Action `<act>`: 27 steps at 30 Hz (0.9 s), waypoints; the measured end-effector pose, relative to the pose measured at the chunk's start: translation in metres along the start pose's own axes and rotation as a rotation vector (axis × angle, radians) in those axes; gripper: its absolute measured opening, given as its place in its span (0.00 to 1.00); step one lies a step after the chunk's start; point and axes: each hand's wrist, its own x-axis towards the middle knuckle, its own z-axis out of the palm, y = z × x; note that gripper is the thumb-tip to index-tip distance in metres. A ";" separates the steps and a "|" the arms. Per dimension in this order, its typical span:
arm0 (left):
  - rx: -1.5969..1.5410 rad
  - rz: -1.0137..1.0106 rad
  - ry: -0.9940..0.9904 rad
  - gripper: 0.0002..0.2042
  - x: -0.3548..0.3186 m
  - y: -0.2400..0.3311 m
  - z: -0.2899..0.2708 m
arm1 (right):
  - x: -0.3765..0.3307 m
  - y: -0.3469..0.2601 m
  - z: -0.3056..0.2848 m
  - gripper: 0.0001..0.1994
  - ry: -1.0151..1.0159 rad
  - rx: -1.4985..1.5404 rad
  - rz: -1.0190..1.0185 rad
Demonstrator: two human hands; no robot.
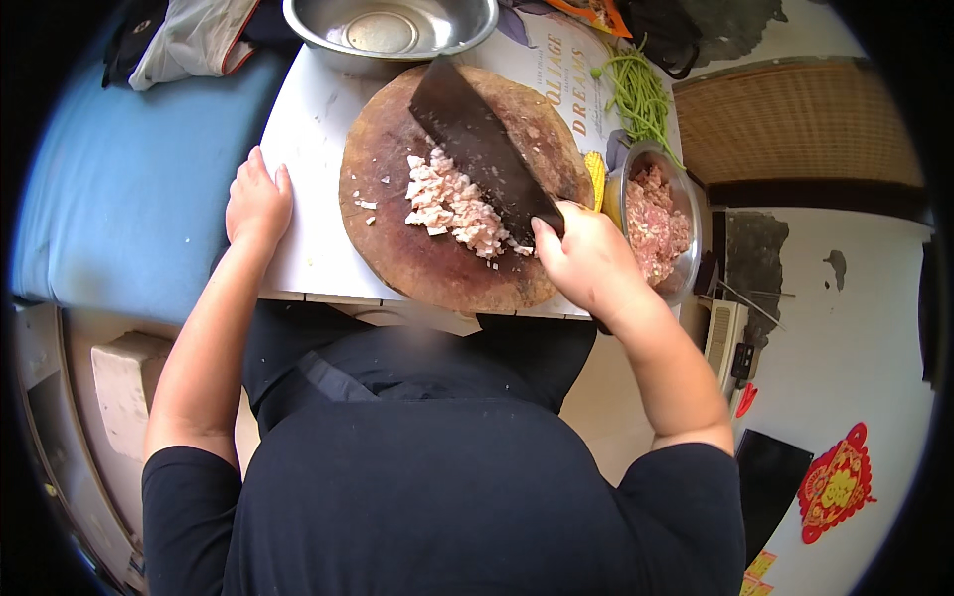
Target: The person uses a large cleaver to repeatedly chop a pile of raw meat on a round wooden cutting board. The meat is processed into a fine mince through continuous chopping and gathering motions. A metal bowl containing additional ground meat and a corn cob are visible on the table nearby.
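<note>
My right hand (586,253) is closed round the handle of a dark, broad-bladed cleaver (485,149). The blade slants up and left over a round wooden chopping board (388,248). Beside the blade, on its left, lies a heap of chopped pale pink meat (447,202), with small bits scattered at the board's left side. Away from the board, my left hand (260,199) rests at the table's left edge, its fingers partly spread and nothing in it.
A steel bowl of minced meat (656,223) stands right of the board, with green beans (639,94) beyond it. A yellow corn cob (595,179) lies between board and bowl. At the back is a large steel basin (393,32). Blue padded furniture (119,189) adjoins the white table (308,139).
</note>
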 end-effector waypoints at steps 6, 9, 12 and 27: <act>0.019 -0.023 0.009 0.26 -0.002 -0.014 -0.003 | 0.002 -0.013 -0.042 0.15 -0.036 0.327 0.136; 0.010 -0.015 0.021 0.26 -0.003 -0.008 0.001 | -0.004 -0.018 -0.026 0.16 -0.035 0.253 0.153; -0.028 0.014 0.006 0.26 0.000 -0.003 0.000 | 0.002 -0.005 -0.011 0.16 -0.084 0.059 0.089; 0.002 -0.022 0.019 0.26 -0.001 -0.015 -0.004 | 0.001 -0.007 -0.047 0.15 -0.162 0.219 0.164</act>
